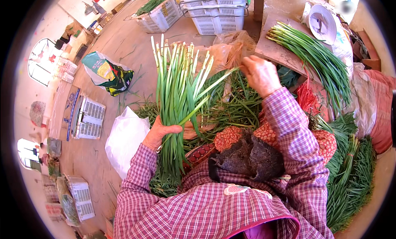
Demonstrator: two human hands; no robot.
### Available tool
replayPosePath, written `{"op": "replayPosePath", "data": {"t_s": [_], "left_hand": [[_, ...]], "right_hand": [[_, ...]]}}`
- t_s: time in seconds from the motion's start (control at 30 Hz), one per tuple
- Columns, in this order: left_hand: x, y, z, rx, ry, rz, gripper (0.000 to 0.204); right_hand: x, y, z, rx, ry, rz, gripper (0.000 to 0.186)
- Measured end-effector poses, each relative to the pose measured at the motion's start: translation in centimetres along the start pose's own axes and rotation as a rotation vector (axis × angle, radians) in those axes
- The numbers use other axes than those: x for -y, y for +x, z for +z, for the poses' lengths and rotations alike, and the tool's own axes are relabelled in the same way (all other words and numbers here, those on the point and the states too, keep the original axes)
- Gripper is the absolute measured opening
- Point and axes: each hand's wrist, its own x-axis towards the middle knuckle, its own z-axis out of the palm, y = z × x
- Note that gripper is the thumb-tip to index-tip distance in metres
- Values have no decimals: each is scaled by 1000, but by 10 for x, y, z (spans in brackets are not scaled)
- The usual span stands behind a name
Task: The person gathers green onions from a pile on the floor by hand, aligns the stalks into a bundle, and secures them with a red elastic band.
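My left hand is wrapped round a thick bunch of garlic chives, pale stem ends up and green leaves hanging down past my wrist. One stalk slants out of the bunch to the right. At its pale end the fingers of my right hand are pinched together on it. Beneath the bunch, a heap of loose green leaves lies in front of my lap. Another bundle of chives rests on a board beyond my right hand.
A white plastic bag stands left of my left hand, with a printed bag farther off. White crates are stacked at the back. Red ties hang beside the board. More chives are piled at my right.
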Motion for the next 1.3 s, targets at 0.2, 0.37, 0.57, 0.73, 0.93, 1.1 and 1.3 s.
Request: {"op": "replayPosePath", "data": {"t_s": [0.2, 0.37, 0.57, 0.73, 0.93, 1.1, 1.3], "left_hand": [[8, 1, -3, 53, 1, -22, 76], [3, -4, 0, 44, 3, -64, 76], [-12, -6, 20, 100, -13, -73, 75], [-6, -6, 17, 113, -28, -75, 73], [7, -3, 5, 175, -73, -74, 74], [-2, -11, 13, 115, -76, -76, 77], [2, -13, 3, 68, -96, -77, 78]], "right_hand": [[-74, -7, -26, 57, -325, 287, 16], [-9, -12, -30, -183, -48, -10, 22], [70, 4, -25, -188, 222, -342, 26], [75, 7, -25, -117, 308, -370, 18], [75, 8, -15, -229, 260, -275, 12], [35, 23, -7, -297, 100, -124, 11], [-71, 10, -44, -298, -167, 255, 13]]}}
